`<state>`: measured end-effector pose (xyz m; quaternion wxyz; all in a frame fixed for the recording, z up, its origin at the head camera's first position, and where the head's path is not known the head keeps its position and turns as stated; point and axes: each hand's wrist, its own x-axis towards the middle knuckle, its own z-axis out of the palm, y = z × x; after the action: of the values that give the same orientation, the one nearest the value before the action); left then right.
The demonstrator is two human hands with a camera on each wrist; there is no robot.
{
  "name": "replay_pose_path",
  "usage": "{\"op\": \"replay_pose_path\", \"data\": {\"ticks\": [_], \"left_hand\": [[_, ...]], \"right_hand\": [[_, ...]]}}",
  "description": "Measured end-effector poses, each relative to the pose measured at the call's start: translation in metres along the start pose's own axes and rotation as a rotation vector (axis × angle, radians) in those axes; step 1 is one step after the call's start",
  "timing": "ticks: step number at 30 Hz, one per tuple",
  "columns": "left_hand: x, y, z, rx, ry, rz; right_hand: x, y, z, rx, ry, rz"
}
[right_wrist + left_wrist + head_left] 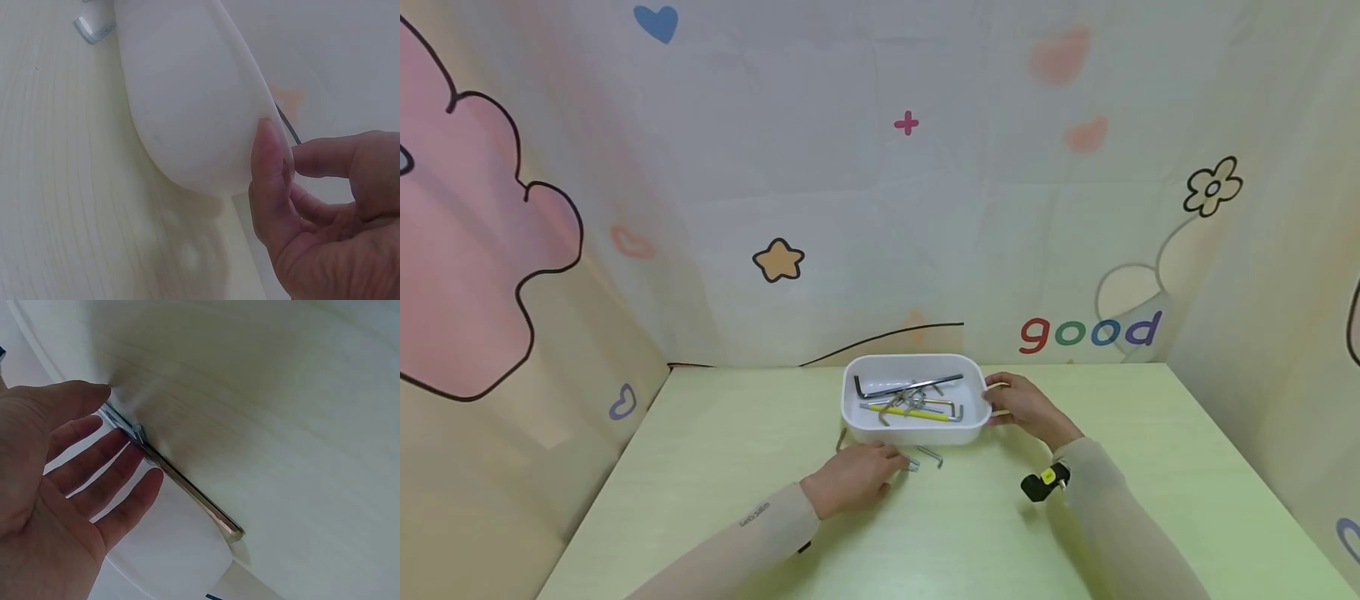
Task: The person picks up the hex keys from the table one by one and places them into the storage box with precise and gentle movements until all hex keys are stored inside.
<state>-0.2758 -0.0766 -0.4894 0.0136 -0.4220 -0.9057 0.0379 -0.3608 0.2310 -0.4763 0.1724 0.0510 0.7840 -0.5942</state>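
A white plastic box (917, 436) with a rounded rim holds several hex keys, among them a long dark hex key (917, 387) and one with a yellow sleeve (913, 413). My right hand (1022, 406) pinches the box's right end between thumb and fingers, as the right wrist view also shows. In front of the box, my left hand (857, 475) reaches low over the table. Its loosely bent fingers touch or nearly touch loose hex keys (194, 492) lying along the box's front side, the thumb standing apart. Another hex key (931, 456) lies just right of those fingers.
The pale green table (715, 467) ends at a patterned cloth backdrop (880, 208) close behind the box. Similar cloth hangs at both sides. A hex key's bent end (841, 438) sticks out by the box's front left corner.
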Motion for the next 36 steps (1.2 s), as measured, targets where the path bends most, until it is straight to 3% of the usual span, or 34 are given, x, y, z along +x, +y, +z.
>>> {"op": "replay_pose_path", "data": {"ticks": [8, 17, 24, 31, 36], "left_hand": [[0.004, 0.001, 0.001, 0.042, 0.003, -0.005], [0.007, -0.005, 0.004, 0.054, 0.054, 0.065], [0.01, -0.005, -0.001, 0.066, 0.011, 0.075], [0.013, -0.006, -0.006, 0.005, -0.046, 0.059], [0.014, -0.008, -0.005, -0.068, -0.04, 0.083]], "right_hand": [[-0.001, 0.0, 0.0, 0.005, -0.012, -0.003], [-0.003, -0.002, 0.0, -0.002, -0.014, -0.004], [-0.002, -0.002, 0.0, -0.01, -0.011, -0.005], [-0.001, 0.0, 0.0, -0.004, -0.004, 0.007], [-0.001, -0.001, 0.0, -0.012, -0.004, -0.001]]}}
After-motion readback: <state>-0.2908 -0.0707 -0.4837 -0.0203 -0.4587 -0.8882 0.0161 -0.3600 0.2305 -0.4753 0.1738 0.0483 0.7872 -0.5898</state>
